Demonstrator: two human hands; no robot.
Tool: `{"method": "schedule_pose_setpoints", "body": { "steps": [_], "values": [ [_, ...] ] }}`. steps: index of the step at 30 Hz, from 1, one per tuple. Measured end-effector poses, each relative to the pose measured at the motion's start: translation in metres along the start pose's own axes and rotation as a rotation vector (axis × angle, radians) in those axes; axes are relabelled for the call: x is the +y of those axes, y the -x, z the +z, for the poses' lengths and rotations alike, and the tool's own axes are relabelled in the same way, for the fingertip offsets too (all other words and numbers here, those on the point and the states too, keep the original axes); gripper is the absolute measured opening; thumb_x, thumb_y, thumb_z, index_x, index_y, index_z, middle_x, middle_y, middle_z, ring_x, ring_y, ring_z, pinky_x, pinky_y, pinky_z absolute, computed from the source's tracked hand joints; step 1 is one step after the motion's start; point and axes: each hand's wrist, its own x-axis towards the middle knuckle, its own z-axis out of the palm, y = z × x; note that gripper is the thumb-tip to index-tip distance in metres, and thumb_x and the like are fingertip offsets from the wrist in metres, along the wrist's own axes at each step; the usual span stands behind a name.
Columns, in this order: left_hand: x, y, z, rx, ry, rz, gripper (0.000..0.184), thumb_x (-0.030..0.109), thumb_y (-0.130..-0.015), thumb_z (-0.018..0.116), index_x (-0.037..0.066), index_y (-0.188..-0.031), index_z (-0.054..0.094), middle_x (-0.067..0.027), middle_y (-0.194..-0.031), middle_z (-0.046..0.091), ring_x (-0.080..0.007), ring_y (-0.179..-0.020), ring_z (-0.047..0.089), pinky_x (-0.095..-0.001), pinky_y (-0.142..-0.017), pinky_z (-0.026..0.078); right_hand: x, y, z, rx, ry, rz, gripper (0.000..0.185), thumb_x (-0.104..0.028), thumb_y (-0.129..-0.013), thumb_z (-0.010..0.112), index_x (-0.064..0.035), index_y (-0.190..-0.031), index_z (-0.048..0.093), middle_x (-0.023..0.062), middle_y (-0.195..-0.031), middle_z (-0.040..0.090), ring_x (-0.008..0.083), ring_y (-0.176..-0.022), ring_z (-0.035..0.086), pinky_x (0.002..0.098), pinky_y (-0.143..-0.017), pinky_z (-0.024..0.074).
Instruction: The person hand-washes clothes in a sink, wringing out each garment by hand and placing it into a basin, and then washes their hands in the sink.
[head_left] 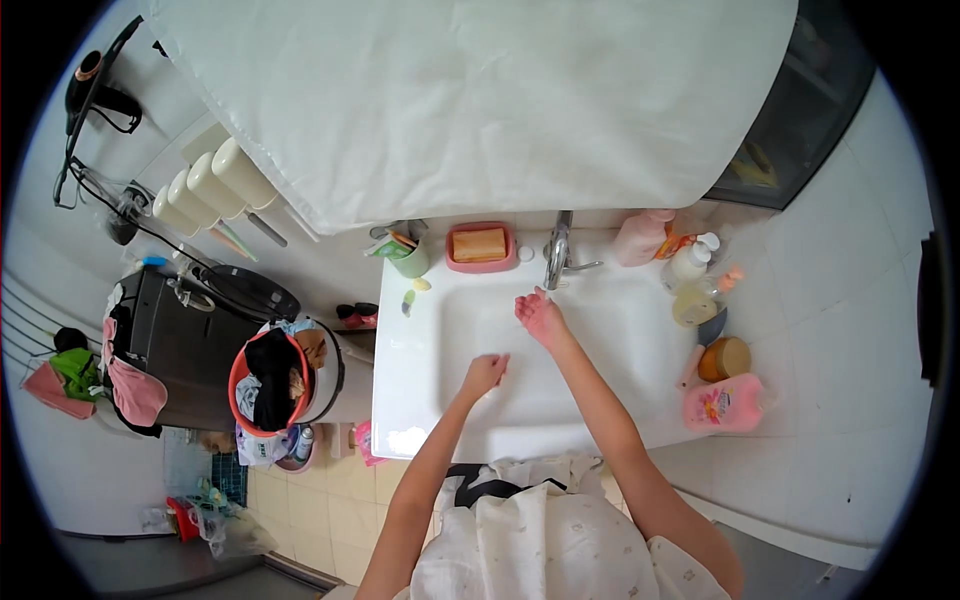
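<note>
A white sink (470, 415) with a chrome faucet (559, 250) is in front of me. My right hand (541, 318) is just below the faucet's spout, palm turned up, fingers apart and slightly bent, with nothing seen in it. Lower and to the left, over the basin, my left hand (486, 373) has its fingers curled in. Whatever may be inside them is hidden. Behind the basin, left of the faucet, a yellow-brown bar of soap (479, 244) lies in a pink soap dish (453, 262). I cannot make out whether water is running.
A green cup (411, 263) with toothbrushes stands at the sink's back left. Several bottles line its right side, including a pink bottle (722, 403) and a white pump bottle (688, 262). An orange-red basin (237, 388) of clothes sits left. A white cloth (480, 110) hangs above.
</note>
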Motion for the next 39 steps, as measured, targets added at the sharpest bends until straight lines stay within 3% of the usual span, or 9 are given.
{"method": "schedule_pose_setpoints", "body": {
  "steps": [7, 9, 13, 18, 24, 30, 32, 33, 39],
  "values": [
    [0.071, -0.073, 0.034, 0.362, 0.372, 0.117, 0.029, 0.021, -0.086, 0.035, -0.002, -0.083, 0.052, -0.0143, -0.071, 0.057, -0.018, -0.064, 0.056, -0.0274, -0.055, 0.044, 0.017, 0.029, 0.046, 0.011, 0.065, -0.244, 0.053, -0.045, -0.086, 0.029, 0.0001, -0.113, 0.037, 0.0147, -0.115, 0.045, 0.0274, -0.109, 0.041, 0.0344, -0.091, 0.035],
    [0.056, -0.105, 0.053, 0.085, 1.458, -0.061, 0.059, 0.013, -0.077, 0.049, 0.018, -0.127, 0.019, -0.0096, -0.11, 0.04, -0.0177, -0.098, 0.04, -0.0351, -0.087, 0.033, 0.014, 0.028, 0.044, -0.074, -0.086, -0.291, 0.054, -0.047, -0.085, 0.029, -0.0069, -0.122, 0.028, 0.0132, -0.121, 0.039, 0.0266, -0.11, 0.04, 0.034, -0.091, 0.0345],
    [0.039, -0.135, 0.075, -0.07, 1.623, 0.006, 0.027, 0.007, -0.085, 0.035, -0.001, -0.111, 0.04, -0.0169, -0.099, 0.049, -0.0258, -0.096, 0.049, -0.0312, -0.091, 0.038, 0.008, 0.052, 0.068, 0.123, -0.147, -0.356, 0.05, -0.039, -0.087, 0.032, -0.0048, -0.123, 0.024, 0.0125, -0.121, 0.038, 0.0243, -0.108, 0.04, 0.0355, -0.093, 0.032],
    [0.086, -0.096, 0.055, -0.189, 1.26, -0.09, 0.028, 0.008, -0.083, 0.039, -0.002, -0.11, 0.041, -0.0182, -0.098, 0.05, -0.0261, -0.104, 0.042, -0.0324, -0.094, 0.032, 0.013, 0.049, 0.063, 0.036, -0.136, -0.391, 0.036, -0.031, -0.085, 0.039, -0.0071, -0.112, 0.037, 0.0105, -0.103, 0.05, 0.0212, -0.094, 0.048, 0.0331, -0.08, 0.0397],
    [0.064, -0.076, 0.069, 0.199, -0.555, 0.401, 0.058, 0.015, -0.07, 0.05, -0.008, -0.118, 0.027, -0.0263, -0.106, 0.043, -0.0368, -0.104, 0.038, -0.0431, -0.096, 0.021, 0.008, 0.034, 0.051, 0.159, 0.031, -0.403, 0.031, -0.031, -0.084, 0.039, -0.0082, -0.105, 0.04, 0.0116, -0.095, 0.051, 0.0242, -0.087, 0.049, 0.0344, -0.074, 0.0395],
    [0.092, -0.051, 0.062, 0.491, -0.013, 0.368, 0.057, 0.011, -0.072, 0.048, -0.006, -0.12, 0.024, -0.0241, -0.111, 0.041, -0.0357, -0.11, 0.035, -0.0455, -0.096, 0.023, 0.025, 0.007, 0.01, 0.41, 1.229, -0.726, 0.027, -0.031, -0.082, 0.039, -0.0092, -0.098, 0.043, 0.0127, -0.086, 0.052, 0.0272, -0.08, 0.05, 0.0357, -0.068, 0.0393],
    [0.116, -0.055, 0.024, 0.027, 0.585, -0.33, 0.057, 0.019, -0.075, 0.053, 0.002, -0.122, 0.028, -0.0159, -0.108, 0.047, -0.0258, -0.099, 0.047, -0.0401, -0.086, 0.038, 0.039, -0.03, -0.02, 0.447, 1.611, -0.776, 0.026, -0.031, -0.081, 0.039, -0.0095, -0.095, 0.045, 0.0131, -0.083, 0.052, 0.0282, -0.078, 0.05, 0.0362, -0.066, 0.0392],
    [0.078, -0.068, 0.025, -0.152, 0.929, -0.2, 0.054, 0.025, -0.076, 0.055, 0.008, -0.122, 0.032, -0.0088, -0.103, 0.05, -0.0172, -0.088, 0.052, -0.0311, -0.075, 0.044, 0.045, -0.043, -0.036, 0.464, 1.719, -0.783, 0.026, -0.031, -0.081, 0.039, -0.0097, -0.094, 0.045, 0.0133, -0.082, 0.052, 0.0287, -0.077, 0.05, 0.0364, -0.065, 0.0392],
    [0.098, -0.059, 0.072, 0.307, 0.647, -0.036, 0.042, 0.024, -0.076, 0.054, -0.004, -0.106, 0.043, -0.0109, -0.097, 0.052, -0.0164, -0.088, 0.05, -0.0266, -0.075, 0.04, -0.012, -0.022, -0.014, 0.605, 1.738, -0.771, 0.021, -0.023, -0.081, 0.044, -0.0094, -0.093, 0.053, 0.0097, -0.08, 0.057, 0.0223, -0.074, 0.054, 0.0318, -0.063, 0.042]
  ]
}}
